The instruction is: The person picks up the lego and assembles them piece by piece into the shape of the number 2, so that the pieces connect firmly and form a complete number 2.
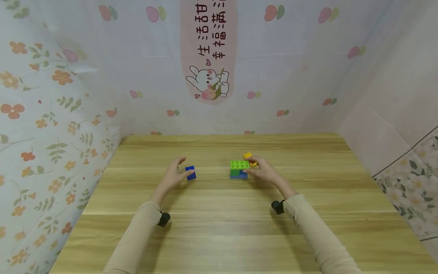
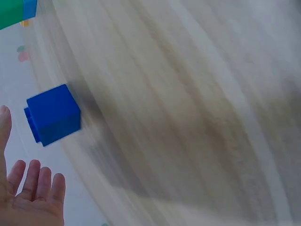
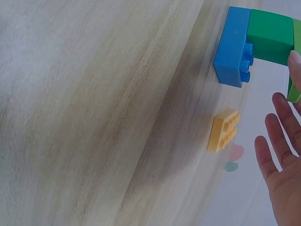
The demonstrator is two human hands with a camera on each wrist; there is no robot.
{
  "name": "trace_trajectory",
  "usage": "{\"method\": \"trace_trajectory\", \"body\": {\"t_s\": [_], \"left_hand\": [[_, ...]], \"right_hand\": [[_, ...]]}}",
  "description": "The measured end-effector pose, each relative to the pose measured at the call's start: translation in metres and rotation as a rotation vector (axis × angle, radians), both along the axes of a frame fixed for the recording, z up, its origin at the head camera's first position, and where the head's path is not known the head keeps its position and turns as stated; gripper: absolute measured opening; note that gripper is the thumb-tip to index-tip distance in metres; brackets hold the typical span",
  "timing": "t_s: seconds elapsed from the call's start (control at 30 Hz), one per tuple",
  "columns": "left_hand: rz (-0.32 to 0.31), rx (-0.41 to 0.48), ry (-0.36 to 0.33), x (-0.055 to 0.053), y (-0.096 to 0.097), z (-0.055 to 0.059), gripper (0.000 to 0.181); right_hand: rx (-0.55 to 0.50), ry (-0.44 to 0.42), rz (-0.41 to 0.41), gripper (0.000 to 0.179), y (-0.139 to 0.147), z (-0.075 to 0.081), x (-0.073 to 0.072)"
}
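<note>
Near the table's middle, my left hand [image 1: 174,175] is beside a small dark blue building brick [image 1: 191,172], thumb and fingers spread apart. In the left wrist view this brick [image 2: 54,115] lies on its side, its studs facing the far side, apart from the fingers. To the right, my right hand [image 1: 265,171] pinches the right end of a light green brick [image 1: 236,164] between thumb and index finger. That brick tops a stack with a darker green brick [image 3: 270,34] and a blue brick [image 3: 230,49] at the bottom. The right index finger is mostly hidden in its wrist view.
Yellow bricks [image 1: 248,155] lie behind the right hand, partly hidden by it; one yellow brick [image 3: 223,130] shows in the right wrist view. The wooden table [image 1: 219,228] ends at a patterned curtain [image 1: 137,76] along the back.
</note>
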State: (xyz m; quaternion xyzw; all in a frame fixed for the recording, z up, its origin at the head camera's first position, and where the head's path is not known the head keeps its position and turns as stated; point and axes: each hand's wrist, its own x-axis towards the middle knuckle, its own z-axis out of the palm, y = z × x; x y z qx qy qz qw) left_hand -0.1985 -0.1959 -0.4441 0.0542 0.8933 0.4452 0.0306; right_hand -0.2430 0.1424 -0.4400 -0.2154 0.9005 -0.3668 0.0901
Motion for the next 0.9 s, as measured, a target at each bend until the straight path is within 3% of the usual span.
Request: {"method": "trace_trajectory", "body": {"t_s": [0.37, 0.6, 0.9], "left_hand": [[-0.001, -0.067, -0.068, 0.002, -0.008, -0.015, 0.07], [0.008, -0.03, -0.109, 0.002, -0.007, -0.021, 0.07], [-0.001, -0.015, -0.104, 0.003, -0.006, -0.023, 0.069]], "right_hand": [[-0.013, -0.012, -0.01, 0.048, 0.002, -0.001, 0.0], [-0.013, -0.003, -0.007, 0.047, 0.001, -0.002, 0.0], [-0.011, -0.001, -0.008, 0.047, 0.002, -0.003, -0.001]]}}
